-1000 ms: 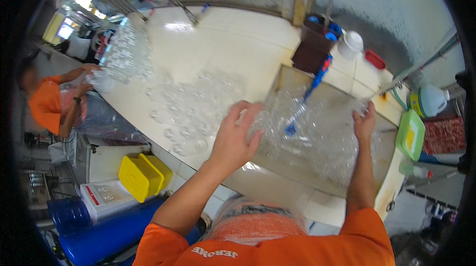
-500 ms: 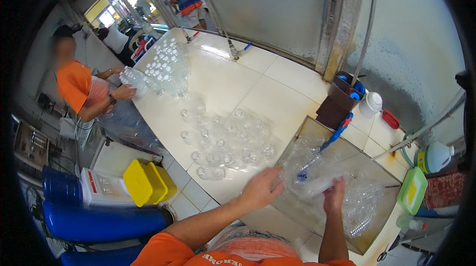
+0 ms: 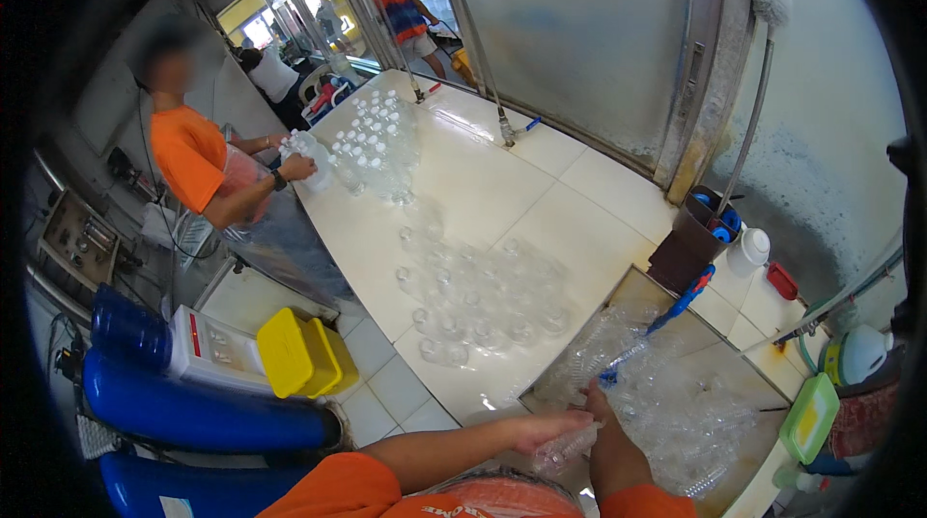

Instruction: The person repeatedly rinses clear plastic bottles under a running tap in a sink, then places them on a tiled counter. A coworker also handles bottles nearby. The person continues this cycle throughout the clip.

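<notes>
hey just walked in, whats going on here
A person is handling clear plastic bottles at a sunken basin. The left hand seems to hold a clear bottle; the right hand is close beside it, its grip unclear. More bottles lie piled in the basin, with a blue-handled brush among them. Another group of bottles is on the white table. Across it, a co-worker handles white-capped bottles.

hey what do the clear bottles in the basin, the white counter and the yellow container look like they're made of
Clear bottles: probably thin plastic, glossy and see-through, with ridged walls catching the light. White counter: likely glazed ceramic tile, judging by its sheen and joint lines. Yellow container: apparently moulded plastic, opaque and smooth, evenly coloured with rounded corners.
</notes>
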Tool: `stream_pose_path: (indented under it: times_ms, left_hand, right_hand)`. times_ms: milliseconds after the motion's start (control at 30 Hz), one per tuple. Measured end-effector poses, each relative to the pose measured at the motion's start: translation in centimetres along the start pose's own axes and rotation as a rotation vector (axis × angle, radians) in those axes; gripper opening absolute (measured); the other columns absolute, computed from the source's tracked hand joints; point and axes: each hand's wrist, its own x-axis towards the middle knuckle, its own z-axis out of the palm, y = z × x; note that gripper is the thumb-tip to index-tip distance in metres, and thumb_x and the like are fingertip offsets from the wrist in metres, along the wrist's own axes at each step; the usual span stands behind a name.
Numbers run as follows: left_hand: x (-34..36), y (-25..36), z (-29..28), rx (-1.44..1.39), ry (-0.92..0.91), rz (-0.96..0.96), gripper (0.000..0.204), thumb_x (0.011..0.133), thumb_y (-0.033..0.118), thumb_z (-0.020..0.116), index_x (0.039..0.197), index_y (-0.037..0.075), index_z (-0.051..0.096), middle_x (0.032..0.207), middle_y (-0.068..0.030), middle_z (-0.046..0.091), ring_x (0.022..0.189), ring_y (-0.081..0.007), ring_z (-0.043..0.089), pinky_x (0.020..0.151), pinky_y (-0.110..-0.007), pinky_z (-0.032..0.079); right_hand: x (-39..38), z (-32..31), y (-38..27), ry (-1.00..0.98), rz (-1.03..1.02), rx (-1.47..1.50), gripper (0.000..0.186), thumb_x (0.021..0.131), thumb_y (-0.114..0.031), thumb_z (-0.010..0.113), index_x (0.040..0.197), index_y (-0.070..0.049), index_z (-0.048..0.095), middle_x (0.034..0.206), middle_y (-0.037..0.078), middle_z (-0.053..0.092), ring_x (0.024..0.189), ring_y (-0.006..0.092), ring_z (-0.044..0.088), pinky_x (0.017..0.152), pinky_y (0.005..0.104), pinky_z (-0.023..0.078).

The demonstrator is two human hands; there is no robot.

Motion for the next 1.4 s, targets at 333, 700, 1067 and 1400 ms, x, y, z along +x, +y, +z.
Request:
stream_pose_path:
  times_ms: [333,700,1067,1400]
  left_hand:
    - [-6.4,1.2,-1.0,-0.058,0.195,0.275,0.058,0.101,0.034,0.06,0.152,0.017,0.038,0.126,-0.007,0.057,0.108,-0.018,0.06,0.09,-0.032,0.054]
    - [-13.3,4.2,-2.7,1.601,1.099,1.003,0.056,0.083,0.015,0.075,0.134,0.007,0.052,0.135,-0.0209,0.05,0.117,-0.0379,0.05,0.102,-0.044,0.043]
    - [-13.6,3.0,-1.5,1.502,1.288,1.33,0.064,0.074,0.02,0.084,0.129,0.005,0.055,0.126,-0.019,0.052,0.106,-0.0293,0.052,0.089,-0.039,0.048]
    - [-1.2,-0.4,-3.6,-0.08,0.176,0.099,0.057,0.103,0.042,0.051,0.149,0.011,0.037,0.117,-0.0144,0.065,0.099,-0.0268,0.067,0.076,-0.04,0.057]
  right_hand:
    - [-2.6,-3.7,-1.9,0.051,-0.318,0.191,0.048,0.09,-0.022,0.065,0.133,-0.019,0.043,0.114,0.01,0.056,0.09,0.0309,0.058,0.074,0.0503,0.052]
    - [-18.0,-17.1,-15.3,1.138,-1.291,-0.656,0.06,0.085,-0.003,0.072,0.139,0.004,0.046,0.124,0.022,0.061,0.113,0.0282,0.06,0.099,0.0373,0.047]
    - [-23.7,-11.8,-12.7,0.296,-0.848,-0.139,0.055,0.093,-0.026,0.065,0.139,-0.002,0.048,0.09,0.003,0.06,0.078,0.0151,0.059,0.071,0.0319,0.053]
    - [-18.0,-2.1,-4.1,0.011,-0.492,-0.033,0.053,0.095,-0.04,0.062,0.133,-0.005,0.057,0.111,0.01,0.068,0.097,0.0178,0.066,0.081,0.036,0.055]
